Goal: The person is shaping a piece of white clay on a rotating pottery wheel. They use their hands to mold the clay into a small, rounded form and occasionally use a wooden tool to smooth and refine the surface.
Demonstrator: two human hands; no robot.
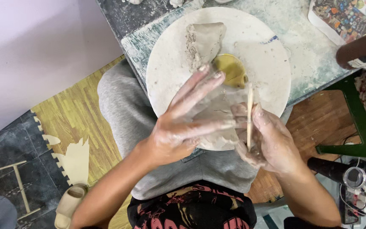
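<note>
The right hand (pixel 272 142) pinches a thin wooden stick (pixel 249 114) that stands almost straight up. The left hand (pixel 187 121) is spread flat with long fingers wide, and it presses on a soft grey piece of clay (pixel 221 135) held between both hands. Both hands look wet and chalky.

The clay sits at the near edge of a round white board (pixel 166 63). Farther back on the board a rough grey lump (pixel 204 40) leans by a yellow sponge (pixel 231 70). The board lies on a dusty green table (pixel 314 59). There is bare board on the right side. Grey trousers (pixel 123 110) show under the table edge.
</note>
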